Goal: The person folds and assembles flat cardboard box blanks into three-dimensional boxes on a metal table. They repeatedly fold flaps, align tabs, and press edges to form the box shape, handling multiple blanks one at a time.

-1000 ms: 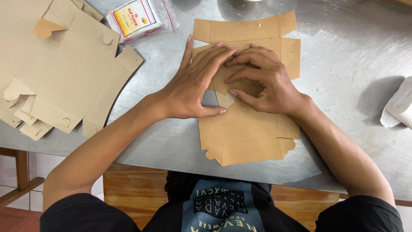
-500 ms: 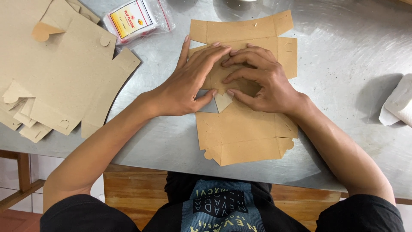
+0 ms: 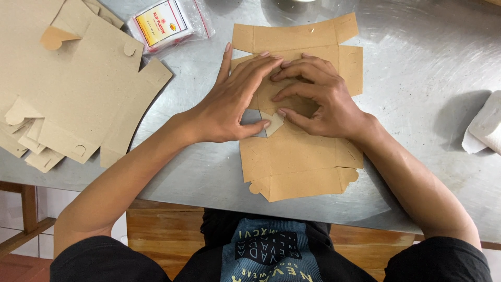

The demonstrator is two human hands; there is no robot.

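Both hands press flat, gripping nothing: left hand (image 3: 229,104) and right hand (image 3: 318,99) on the cardboard box blank (image 3: 297,156) mid-surface (image 3: 417,78); blank stack (image 3: 68,89) at 10 o'clock.

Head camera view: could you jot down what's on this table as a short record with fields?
Surface: shiny metal table
Centre: flat brown cardboard box blank, unfolded, lying on the table
Left hand: flat on the blank, fingers spread, thumb by a small cut-out window
Right hand: on the blank beside the left, fingers curled, pressing a flap
Left side: stack of cardboard blanks
Top: clear plastic packet with a red and yellow label
Right edge: white object, partly out of view
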